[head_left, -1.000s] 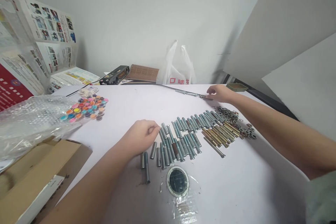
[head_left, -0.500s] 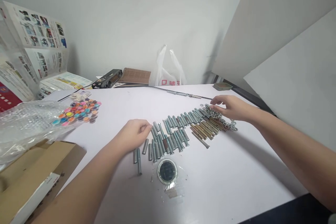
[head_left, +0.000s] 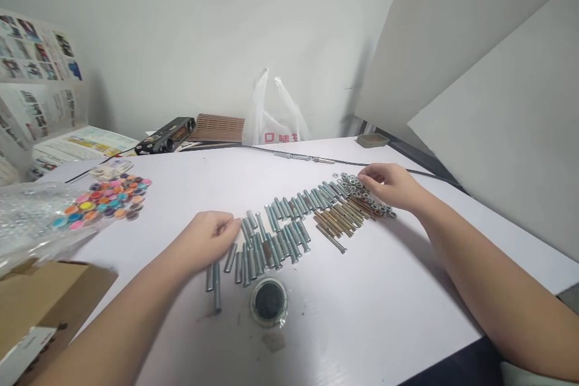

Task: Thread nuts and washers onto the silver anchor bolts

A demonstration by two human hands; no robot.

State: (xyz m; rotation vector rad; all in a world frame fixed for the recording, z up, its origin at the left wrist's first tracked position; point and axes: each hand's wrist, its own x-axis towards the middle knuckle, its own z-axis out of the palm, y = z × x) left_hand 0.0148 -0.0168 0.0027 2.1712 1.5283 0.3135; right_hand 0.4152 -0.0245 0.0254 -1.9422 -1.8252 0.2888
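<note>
My left hand (head_left: 212,240) rests at the left end of several silver metal sleeves and bolts (head_left: 265,247), its fingers curled and the thumb pressed to the index finger. The fingertips touch or nearly touch the end sleeve; whatever they pinch is hidden. At the far right end, my right hand (head_left: 388,186) is over a pile of metal nuts (head_left: 357,188), fingers bent and thumb drawn in. I cannot make out whether a nut is between them. Brass-coloured bolts (head_left: 341,220) lie side by side below the nuts.
A round dark disc (head_left: 270,301) lies near the front. Colourful small caps (head_left: 111,199), a clear plastic bag (head_left: 31,217) and a cardboard box (head_left: 49,295) are at the left. A white carrier bag (head_left: 275,117), slatted mat (head_left: 219,128) and small tray (head_left: 372,140) stand at the back.
The view has turned slightly, so most table items appear further left. My left hand stays by the sleeves and my right hand stays at the nuts, with its fingers slightly shifted.
</note>
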